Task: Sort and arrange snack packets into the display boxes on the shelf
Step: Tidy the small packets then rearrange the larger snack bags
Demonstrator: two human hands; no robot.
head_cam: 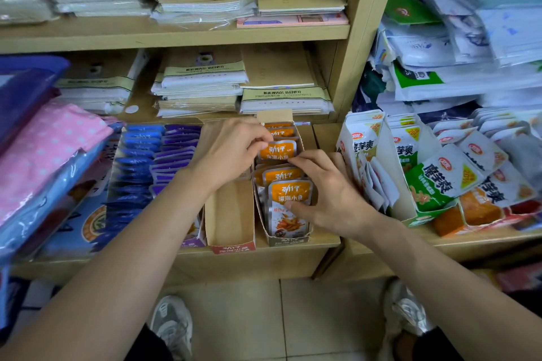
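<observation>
Orange snack packets (289, 193) stand in rows inside a narrow cardboard display box (289, 241) on the shelf (322, 239), directly under both hands. The left hand (231, 152) pinches the top corner of one raised packet (277, 151) between thumb and fingers (261, 138). The right hand (334, 193) spans the front rows, its thumb pressed on the face of the front packet (289, 214) and its forefinger tip touching the raised one; whether it clamps those rows or only steadies them I cannot tell. The likely trouble is the slick foil: a corner pinch may let the raised packet twist and wedge crosswise, or drag its neighbours up as it goes in. If the thumb lets go, the front rows could well slump forward over the low front wall, which sits at the shelf's edge with the floor below. Room is tight sideways. Just left of the fingers is an empty cardboard box (230, 214), and beyond it a box of blue and purple packets (155, 161). Just right of the right hand's knuckles a leaning box of white packets (365, 152) could be nudged over. Behind the fingers stacked notebooks (202, 88) close off the back, so the only free way is up and toward the person.
</observation>
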